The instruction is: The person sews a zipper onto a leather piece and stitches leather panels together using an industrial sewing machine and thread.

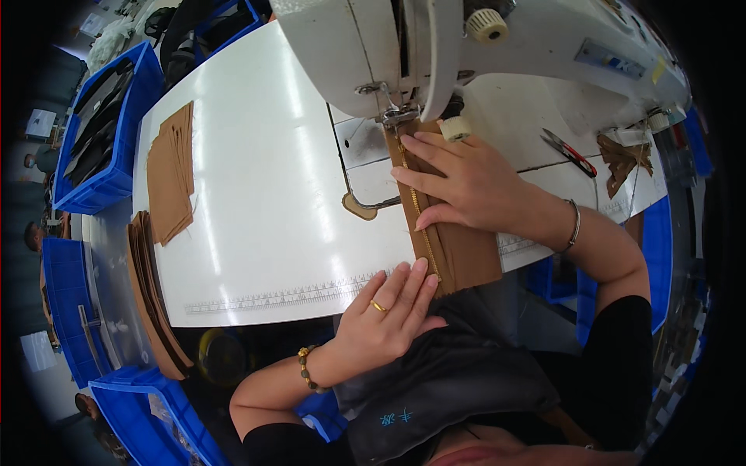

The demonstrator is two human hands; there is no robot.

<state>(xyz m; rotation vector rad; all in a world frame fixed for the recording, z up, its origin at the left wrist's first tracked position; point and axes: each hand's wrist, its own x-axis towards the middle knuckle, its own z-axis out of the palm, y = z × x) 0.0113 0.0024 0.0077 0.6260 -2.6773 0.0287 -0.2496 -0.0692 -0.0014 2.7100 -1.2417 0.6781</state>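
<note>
A piece of brown fabric (470, 256) with a gold-toothed zipper (427, 248) along its left side lies on the white sewing table. Its far end reaches the presser foot (399, 116) of the sewing machine (334, 46). My right hand (478, 186) rests on the cloth with its fingers spread, their tips along the zipper close to the foot. At the near end, my left hand (385, 318) lays its outstretched fingers by the zipper's left edge, thumb apart. Both hands are open. What lies under the right palm is hidden.
Brown fabric pieces (169, 175) are stacked on the table's left, with more brown strips (151, 295) beside its edge. Red-handled thread snips (571, 153) and brown scraps (624, 161) lie on the right. A blue crate (97, 190) of dark pieces stands at far left.
</note>
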